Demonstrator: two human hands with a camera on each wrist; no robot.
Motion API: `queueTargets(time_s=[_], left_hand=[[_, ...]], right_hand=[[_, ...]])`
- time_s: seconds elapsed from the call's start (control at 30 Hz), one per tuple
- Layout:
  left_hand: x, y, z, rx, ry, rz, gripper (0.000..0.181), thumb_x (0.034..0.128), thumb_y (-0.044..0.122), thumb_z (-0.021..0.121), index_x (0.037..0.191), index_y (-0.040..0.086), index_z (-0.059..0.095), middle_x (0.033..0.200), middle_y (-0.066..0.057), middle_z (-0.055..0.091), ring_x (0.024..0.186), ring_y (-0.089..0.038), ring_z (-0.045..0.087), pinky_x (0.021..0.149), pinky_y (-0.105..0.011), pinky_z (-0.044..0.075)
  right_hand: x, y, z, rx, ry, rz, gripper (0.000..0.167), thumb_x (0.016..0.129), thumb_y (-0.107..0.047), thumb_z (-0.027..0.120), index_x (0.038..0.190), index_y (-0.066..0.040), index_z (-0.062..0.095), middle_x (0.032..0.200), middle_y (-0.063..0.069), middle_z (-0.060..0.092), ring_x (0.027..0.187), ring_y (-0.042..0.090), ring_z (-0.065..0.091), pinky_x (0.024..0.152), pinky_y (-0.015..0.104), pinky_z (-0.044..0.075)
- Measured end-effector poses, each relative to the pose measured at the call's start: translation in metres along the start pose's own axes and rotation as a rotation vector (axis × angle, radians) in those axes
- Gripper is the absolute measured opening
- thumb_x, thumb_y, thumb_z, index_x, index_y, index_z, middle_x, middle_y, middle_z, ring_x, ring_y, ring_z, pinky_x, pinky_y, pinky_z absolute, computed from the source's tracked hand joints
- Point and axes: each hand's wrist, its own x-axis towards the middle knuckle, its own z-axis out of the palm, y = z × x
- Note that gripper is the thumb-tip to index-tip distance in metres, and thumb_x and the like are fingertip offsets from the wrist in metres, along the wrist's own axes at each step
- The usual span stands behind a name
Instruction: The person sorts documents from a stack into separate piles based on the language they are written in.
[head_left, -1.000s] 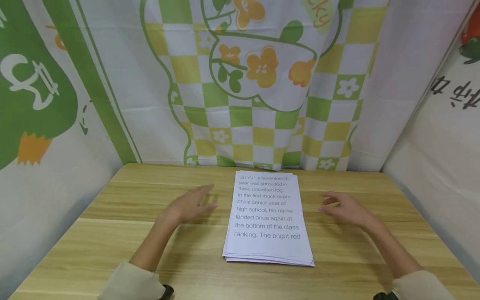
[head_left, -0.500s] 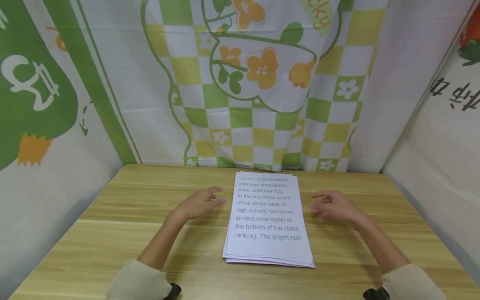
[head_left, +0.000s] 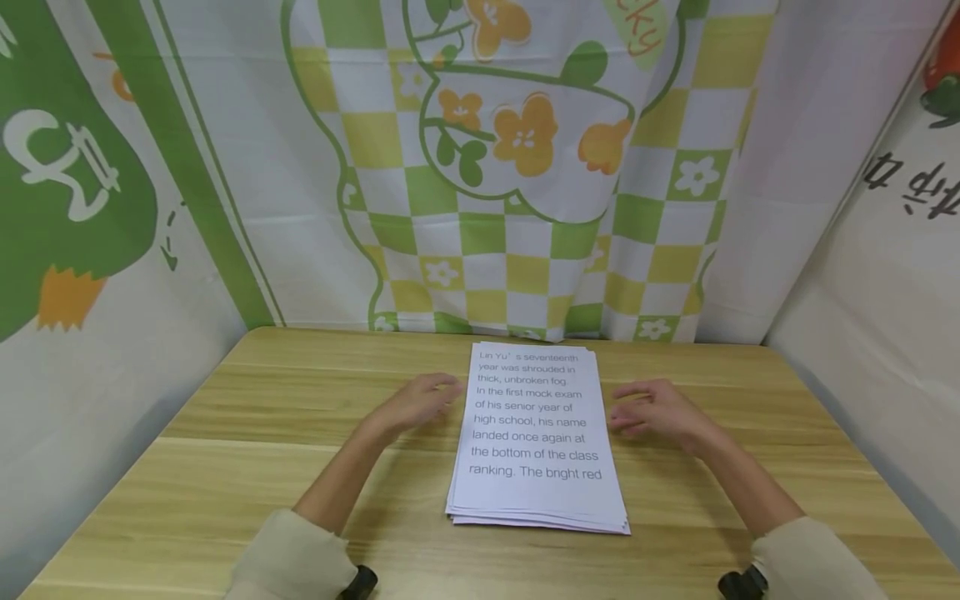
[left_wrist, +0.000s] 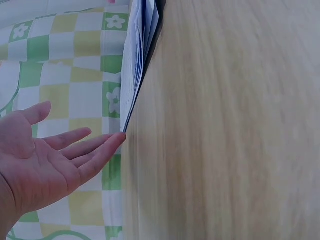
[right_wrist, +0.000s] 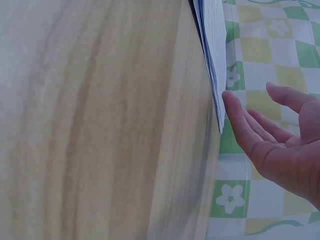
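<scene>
White paper stack [head_left: 536, 442] lies on wooden table [head_left: 225, 475], between left hand [head_left: 416, 404] and right hand [head_left: 662, 414]. Both hands relaxed, fingers loosely extended; now nearer its side edges than earlier, contact unclear.

Your sleeves [head_left: 288, 552] run off the head view's bottom edge; each wrist view crops your paper [left_wrist: 135, 55] at the top; its lower sheets [head_left: 540, 523] are mostly hidden.

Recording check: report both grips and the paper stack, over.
Left grip and right grip: flanking the paper stack, holding nothing, contact unclear. Stack: on the table, near edges uneven. No obstruction visible.
</scene>
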Motion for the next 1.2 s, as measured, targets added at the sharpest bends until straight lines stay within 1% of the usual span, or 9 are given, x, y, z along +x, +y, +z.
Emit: queueTargets(time_s=[0.07,0.13,0.23,0.47,0.7,0.9,1.07,1.2], left_hand=[[0.001,0.0,0.001,-0.068,-0.012,-0.028,0.055,0.1105,0.027,0.046,0.147,-0.014,0.045,0.135,-0.034,0.058,0.118,-0.043,0.062,0.101,-0.05,0.057],[0.003,0.0,0.002,-0.116,-0.022,-0.049,0.057,0.1101,0.029,0.047,0.148,-0.014,0.043,0.132,-0.034,0.059,0.119,-0.043,0.062,0.101,-0.049,0.057],[0.004,0.001,0.004,-0.155,-0.039,-0.065,0.061,0.1095,0.031,0.047,0.151,-0.013,0.039,0.136,-0.035,0.056,0.124,-0.045,0.059,0.104,-0.049,0.055],[0.006,0.003,0.008,-0.188,-0.063,-0.069,0.064,0.1088,0.03,0.048,0.155,-0.012,0.032,0.145,-0.037,0.05,0.132,-0.05,0.053,0.108,-0.051,0.052],[0.006,0.006,0.01,-0.225,-0.071,-0.086,0.067,0.1089,0.03,0.048,0.157,-0.011,0.026,0.147,-0.04,0.045,0.134,-0.052,0.051,0.11,-0.053,0.05],[0.005,0.007,0.011,-0.246,-0.08,-0.087,0.067,0.1094,0.028,0.046,0.157,-0.012,0.023,0.15,-0.042,0.041,0.137,-0.053,0.047,0.112,-0.055,0.048],[0.005,0.007,0.011,-0.253,-0.088,-0.081,0.067,0.1098,0.028,0.045,0.157,-0.013,0.021,0.15,-0.042,0.04,0.138,-0.054,0.046,0.113,-0.055,0.047],[0.006,0.007,0.01,-0.253,-0.093,-0.078,0.068,0.1098,0.029,0.046,0.157,-0.013,0.022,0.149,-0.043,0.041,0.137,-0.053,0.047,0.113,-0.055,0.047]], right_hand=[[0.001,0.001,0.001,0.012,-0.01,0.003,0.051,0.101,0.001,0.057,0.141,0.026,0.038,0.114,0.035,0.07,0.101,0.032,0.074,0.088,0.042,0.064],[0.002,0.001,0.001,0.031,-0.008,0.012,0.05,0.101,0.002,0.056,0.141,0.026,0.038,0.115,0.036,0.069,0.1,0.031,0.075,0.088,0.041,0.064],[0.002,0.0,0.003,0.047,-0.011,0.014,0.049,0.101,0.003,0.056,0.141,0.027,0.037,0.118,0.038,0.067,0.101,0.03,0.075,0.088,0.042,0.064],[0.002,-0.001,0.005,0.056,-0.013,0.022,0.049,0.102,0.003,0.055,0.14,0.027,0.037,0.118,0.038,0.066,0.103,0.033,0.074,0.09,0.044,0.063],[0.004,-0.001,0.005,0.07,-0.001,0.042,0.051,0.102,0.0,0.056,0.142,0.026,0.036,0.12,0.038,0.066,0.106,0.035,0.073,0.091,0.044,0.063],[0.005,0.0,0.005,0.081,-0.005,0.052,0.052,0.101,0.0,0.058,0.142,0.024,0.037,0.121,0.038,0.066,0.107,0.035,0.073,0.092,0.043,0.062],[0.004,-0.001,0.005,0.09,-0.009,0.057,0.053,0.102,-0.001,0.059,0.143,0.024,0.036,0.123,0.038,0.065,0.107,0.035,0.073,0.092,0.044,0.062],[0.004,-0.002,0.005,0.078,-0.012,0.055,0.055,0.101,-0.003,0.06,0.144,0.024,0.036,0.124,0.038,0.065,0.109,0.037,0.072,0.093,0.045,0.062]])
